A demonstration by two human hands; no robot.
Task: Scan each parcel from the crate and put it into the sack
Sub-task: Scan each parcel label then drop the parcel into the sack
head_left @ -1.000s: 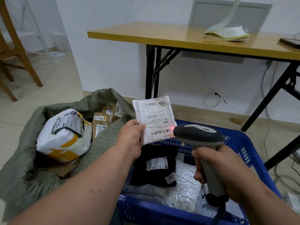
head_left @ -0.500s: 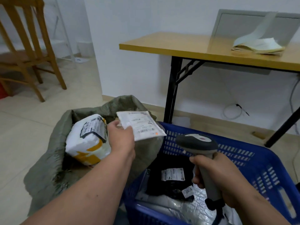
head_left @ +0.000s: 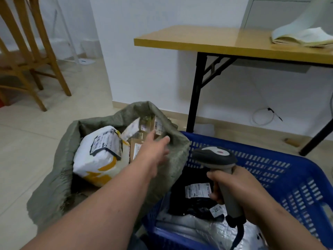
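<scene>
Parcel, small flat white plastic mailer with printed label (head_left: 131, 129), sits blurred and tilted inside the grey-green woven sack (head_left: 173, 159), between the big white-and-yellow bagged parcel (head_left: 100, 156) and brown cardboard boxes (head_left: 142, 139) at the sack's back; nothing grips it. Sack stands on the floor, mouth open, its right rim draped against the blue slotted plastic crate (head_left: 270, 170). Crate holds a black poly-bag parcel with white label (head_left: 194, 201) on top of silvery bubble-wrap mailers (head_left: 201, 230); a second small tag on the black bag reads 2019. Left hand (head_left: 155, 148) reaches over the sack mouth, forearm stretched forward, fingers straight and spread, empty, fingertips near the sack's inner right wall; contact can't be told. Right hand (head_left: 239, 193) hangs over the crate, fingers wrapped round the handle of the grey handheld barcode scanner (head_left: 216, 159), scanner head facing away from the camera, cable trailing down. Behind: yellow-topped folding table with black legs (head_left: 216, 42), open notebook (head_left: 302, 37) on it, wooden chair (head_left: 27, 56) far left.
</scene>
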